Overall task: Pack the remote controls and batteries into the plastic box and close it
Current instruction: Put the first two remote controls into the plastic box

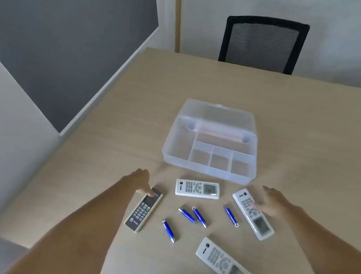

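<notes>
My left hand (143,181) rests spread on the dark remote (143,210), my right hand (269,201) spread on a white remote (253,214), both gripping nothing, the open plastic box (210,145) empty mid-table (314,137), batteries (194,215) loose toward its near edge.

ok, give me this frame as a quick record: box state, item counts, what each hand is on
box: clear plastic box, lid open, compartments empty
remotes: 4 on table, none packed; three white, one dark-faced
batteries: 4 blue, loose between the remotes
left hand: fingers on top end of dark-faced remote, not lifted
right hand: resting on white remote right of centre
surface: wooden table
</notes>
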Demonstrator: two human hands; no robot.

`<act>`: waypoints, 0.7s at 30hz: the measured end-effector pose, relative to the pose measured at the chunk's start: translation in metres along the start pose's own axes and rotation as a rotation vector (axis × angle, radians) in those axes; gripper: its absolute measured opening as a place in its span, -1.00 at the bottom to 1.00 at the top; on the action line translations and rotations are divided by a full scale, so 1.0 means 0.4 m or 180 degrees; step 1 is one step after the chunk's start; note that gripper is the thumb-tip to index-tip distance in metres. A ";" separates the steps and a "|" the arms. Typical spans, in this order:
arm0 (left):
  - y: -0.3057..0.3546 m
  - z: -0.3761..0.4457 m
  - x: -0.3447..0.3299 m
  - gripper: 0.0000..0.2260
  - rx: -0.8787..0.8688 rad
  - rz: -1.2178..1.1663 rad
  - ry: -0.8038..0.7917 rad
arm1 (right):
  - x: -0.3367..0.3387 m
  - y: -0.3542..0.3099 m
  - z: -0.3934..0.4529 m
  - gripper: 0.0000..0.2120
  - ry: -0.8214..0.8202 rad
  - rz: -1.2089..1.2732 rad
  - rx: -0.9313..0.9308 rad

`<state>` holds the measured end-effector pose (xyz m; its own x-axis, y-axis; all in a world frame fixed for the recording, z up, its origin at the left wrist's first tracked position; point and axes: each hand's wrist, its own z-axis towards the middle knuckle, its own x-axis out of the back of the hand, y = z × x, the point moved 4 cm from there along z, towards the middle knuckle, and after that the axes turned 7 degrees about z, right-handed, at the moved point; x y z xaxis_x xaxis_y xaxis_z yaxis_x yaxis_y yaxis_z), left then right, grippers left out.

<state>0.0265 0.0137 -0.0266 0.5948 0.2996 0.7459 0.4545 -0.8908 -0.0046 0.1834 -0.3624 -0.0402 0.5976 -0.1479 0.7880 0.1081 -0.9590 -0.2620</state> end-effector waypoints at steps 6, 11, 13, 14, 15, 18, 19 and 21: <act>0.001 -0.013 -0.183 -0.26 0.0330 -0.0090 0.0003 | -0.144 0.055 -0.019 -0.24 -0.0139 -0.0025 -0.0221; -0.010 0.007 -0.195 -0.41 0.0318 -0.0725 0.0297 | -0.146 0.056 -0.015 -0.54 0.0213 0.0653 -0.0172; -0.014 0.005 -0.148 -0.57 0.0195 -0.1487 0.0653 | -0.133 0.066 -0.025 -0.62 0.0220 0.1157 -0.0185; -0.013 0.008 -0.108 -0.61 0.0090 -0.1805 0.0907 | -0.118 0.077 -0.029 -0.64 0.0192 0.1419 -0.0260; -0.008 0.009 -0.060 -0.63 0.0010 -0.2091 0.1183 | -0.104 0.093 -0.028 -0.66 0.0193 0.1658 -0.0308; 0.027 0.031 0.108 -0.58 -0.0167 -0.2918 0.1940 | -0.029 0.125 -0.015 -0.63 0.0370 0.2302 -0.0382; 0.047 0.051 0.156 -0.56 -0.0242 -0.3105 0.2016 | 0.003 0.124 -0.006 -0.62 0.0438 0.2649 -0.0389; 0.095 0.111 0.221 -0.55 -0.0370 -0.3412 0.1980 | 0.074 0.100 0.017 -0.57 0.0507 0.3242 -0.0260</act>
<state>0.1260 0.0217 0.0095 -0.4689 0.7095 0.5260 0.4364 -0.3317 0.8364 0.2108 -0.4035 -0.0314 0.2629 -0.9233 0.2801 -0.4477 -0.3739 -0.8123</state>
